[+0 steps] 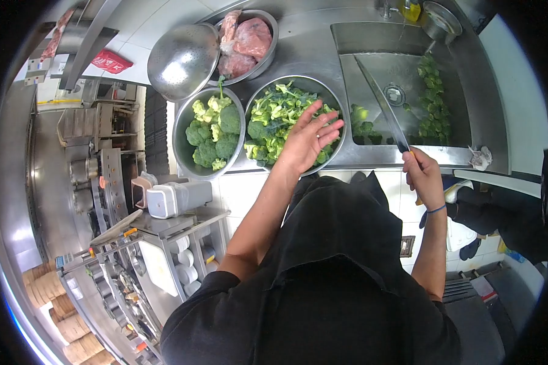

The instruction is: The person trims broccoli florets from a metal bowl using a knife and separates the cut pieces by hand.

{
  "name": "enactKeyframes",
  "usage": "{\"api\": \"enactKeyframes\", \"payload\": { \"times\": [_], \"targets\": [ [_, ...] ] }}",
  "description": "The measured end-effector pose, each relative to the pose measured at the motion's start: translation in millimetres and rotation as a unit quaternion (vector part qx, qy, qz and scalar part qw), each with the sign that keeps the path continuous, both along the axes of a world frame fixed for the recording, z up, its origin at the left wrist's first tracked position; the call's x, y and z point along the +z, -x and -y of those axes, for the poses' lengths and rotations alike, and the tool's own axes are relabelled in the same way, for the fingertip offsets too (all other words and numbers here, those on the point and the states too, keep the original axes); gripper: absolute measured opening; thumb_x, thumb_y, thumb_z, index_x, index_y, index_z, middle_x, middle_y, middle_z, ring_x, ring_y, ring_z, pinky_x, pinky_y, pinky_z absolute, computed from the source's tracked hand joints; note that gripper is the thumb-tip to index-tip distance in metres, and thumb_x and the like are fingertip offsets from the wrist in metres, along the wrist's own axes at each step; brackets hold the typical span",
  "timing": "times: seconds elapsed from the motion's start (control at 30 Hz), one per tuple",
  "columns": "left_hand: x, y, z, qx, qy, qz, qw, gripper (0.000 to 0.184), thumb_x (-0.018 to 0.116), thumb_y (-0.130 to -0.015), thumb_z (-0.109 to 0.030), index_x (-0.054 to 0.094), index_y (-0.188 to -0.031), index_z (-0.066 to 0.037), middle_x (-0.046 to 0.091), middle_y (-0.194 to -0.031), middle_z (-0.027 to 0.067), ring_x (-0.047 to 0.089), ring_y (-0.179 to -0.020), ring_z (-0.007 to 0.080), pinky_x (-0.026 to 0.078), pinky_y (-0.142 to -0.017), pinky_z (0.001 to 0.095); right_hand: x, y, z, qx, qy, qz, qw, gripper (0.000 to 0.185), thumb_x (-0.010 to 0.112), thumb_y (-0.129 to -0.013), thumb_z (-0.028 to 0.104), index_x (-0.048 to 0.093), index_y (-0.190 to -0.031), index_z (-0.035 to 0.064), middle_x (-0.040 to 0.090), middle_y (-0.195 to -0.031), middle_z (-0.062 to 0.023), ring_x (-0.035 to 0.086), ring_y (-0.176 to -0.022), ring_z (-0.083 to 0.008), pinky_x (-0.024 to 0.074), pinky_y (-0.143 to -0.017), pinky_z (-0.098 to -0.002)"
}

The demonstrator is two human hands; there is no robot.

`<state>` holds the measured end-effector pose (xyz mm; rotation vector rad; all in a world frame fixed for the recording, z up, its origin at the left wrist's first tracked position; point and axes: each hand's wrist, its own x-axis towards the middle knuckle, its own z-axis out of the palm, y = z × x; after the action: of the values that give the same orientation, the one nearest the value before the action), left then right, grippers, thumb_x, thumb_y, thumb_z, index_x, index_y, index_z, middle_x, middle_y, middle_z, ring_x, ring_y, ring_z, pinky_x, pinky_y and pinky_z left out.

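Observation:
My left hand (313, 139) is over the right side of a metal bowl (340, 106) of cut broccoli pieces (271, 112). Its fingers are spread and nothing shows in them. At the sink's front edge, my right hand (424, 176) grips a long knife (380, 97) by its handle, the blade slanting up and left across the sink (371, 38). Broccoli florets (434, 103) lie along the sink's right side, and a smaller cluster (362, 121) is at its near left. Larger broccoli heads (227, 118) fill a second metal bowl (179, 137) on the left.
Behind the bowls stands a metal basin (274, 45) with bagged raw meat (251, 39), with a perforated domed metal piece (184, 61) beside it. A pan (439, 23) and a yellow bottle (411, 11) sit at the sink's back. Another person's dark-clothed leg (499, 210) is at right.

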<state>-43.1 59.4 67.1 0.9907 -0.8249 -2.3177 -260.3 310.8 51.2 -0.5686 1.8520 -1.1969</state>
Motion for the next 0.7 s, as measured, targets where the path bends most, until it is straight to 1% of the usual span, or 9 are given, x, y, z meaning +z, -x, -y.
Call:
{"api": "enactKeyframes", "payload": {
  "times": [0.03,0.13,0.2,0.27,0.3,0.4,0.5,0.6,0.7],
  "targets": [
    [0,3,1,0.002,-0.008,-0.021,1.000,0.048,0.069,-0.109,-0.011,0.055,-0.155,-0.004,0.066,-0.138,0.0183,0.074,-0.106,0.0238,0.065,-0.095,0.0363,1,1,-1,-0.004,0.002,-0.001,1.000,0.040,0.071,-0.110,0.035,0.075,-0.134,0.0039,0.063,-0.078,0.0030,0.057,-0.058,-0.0040,0.0440,-0.048,-0.0228],
    [-40,-8,21,-0.099,0.259,0.140,0.950,0.048,0.069,-0.109,-0.012,0.057,-0.155,-0.006,0.066,-0.141,0.0175,0.075,-0.101,0.0268,0.066,-0.090,0.0402,4,-1,-3,-0.017,-0.007,-0.011,1.000,0.039,0.071,-0.110,0.035,0.076,-0.133,0.0044,0.063,-0.077,0.0036,0.056,-0.059,-0.0035,0.0438,-0.049,-0.0226],
    [-46,-15,28,-0.195,0.441,0.292,0.826,0.041,0.074,-0.103,-0.013,0.069,-0.143,-0.009,0.071,-0.136,0.0154,0.076,-0.096,0.0268,0.065,-0.085,0.0392,2,-3,-5,-0.014,-0.008,-0.017,1.000,0.038,0.072,-0.109,0.034,0.076,-0.133,0.0047,0.063,-0.077,0.0040,0.056,-0.059,-0.0031,0.0431,-0.049,-0.0223],
    [-45,-17,32,-0.267,0.591,0.377,0.661,0.039,0.077,-0.099,-0.014,0.074,-0.137,-0.011,0.073,-0.131,0.0146,0.076,-0.095,0.0260,0.065,-0.081,0.0383,1,-7,-4,-0.013,-0.006,-0.004,1.000,0.035,0.073,-0.109,0.032,0.077,-0.131,0.0047,0.062,-0.077,0.0046,0.053,-0.060,-0.0030,0.0412,-0.051,-0.0225],
    [-49,-13,30,-0.285,0.595,0.398,0.637,0.040,0.081,-0.094,-0.025,0.077,-0.132,-0.013,0.075,-0.122,0.0132,0.077,-0.102,0.0281,0.063,-0.085,0.0409,2,-9,-2,-0.006,-0.005,0.000,1.000,0.035,0.073,-0.109,0.031,0.077,-0.131,0.0045,0.061,-0.077,0.0048,0.052,-0.060,-0.0030,0.0410,-0.051,-0.0227],
    [-59,-3,19,-0.354,0.635,0.470,0.501,0.048,0.081,-0.094,-0.037,0.075,-0.134,-0.012,0.073,-0.126,0.0155,0.076,-0.112,0.0331,0.062,-0.092,0.0459,7,-17,4,-0.007,-0.012,0.005,1.000,0.034,0.074,-0.109,0.030,0.077,-0.128,0.0025,0.059,-0.076,0.0052,0.049,-0.062,-0.0039,0.0413,-0.054,-0.0239],
    [-45,22,6,-0.413,0.591,0.537,0.438,0.057,0.082,-0.091,-0.044,0.072,-0.136,-0.010,0.071,-0.129,0.0183,0.074,-0.116,0.0366,0.061,-0.097,0.0480,3,-19,9,0.014,-0.006,-0.013,1.000,0.035,0.074,-0.108,0.031,0.077,-0.128,0.0012,0.057,-0.075,0.0050,0.048,-0.063,-0.0044,0.0417,-0.057,-0.0249],
    [-69,33,3,-0.387,0.607,0.562,0.408,0.048,0.080,-0.091,-0.038,0.072,-0.126,-0.006,0.069,-0.128,0.0188,0.075,-0.112,0.0366,0.063,-0.095,0.0478,2,-21,11,0.029,-0.003,-0.024,0.999,0.036,0.075,-0.108,0.031,0.076,-0.128,0.0006,0.057,-0.075,0.0041,0.048,-0.065,-0.0056,0.0424,-0.058,-0.0263],
    [-59,34,8,-0.385,0.587,0.552,0.451,0.049,0.078,-0.090,-0.035,0.072,-0.127,-0.004,0.071,-0.126,0.0207,0.076,-0.111,0.0359,0.063,-0.094,0.0483,-1,-23,8,0.028,0.000,-0.047,0.998,0.036,0.075,-0.108,0.030,0.076,-0.128,0.0000,0.059,-0.076,0.0029,0.048,-0.066,-0.0070,0.0436,-0.060,-0.0279]
  ]
}}
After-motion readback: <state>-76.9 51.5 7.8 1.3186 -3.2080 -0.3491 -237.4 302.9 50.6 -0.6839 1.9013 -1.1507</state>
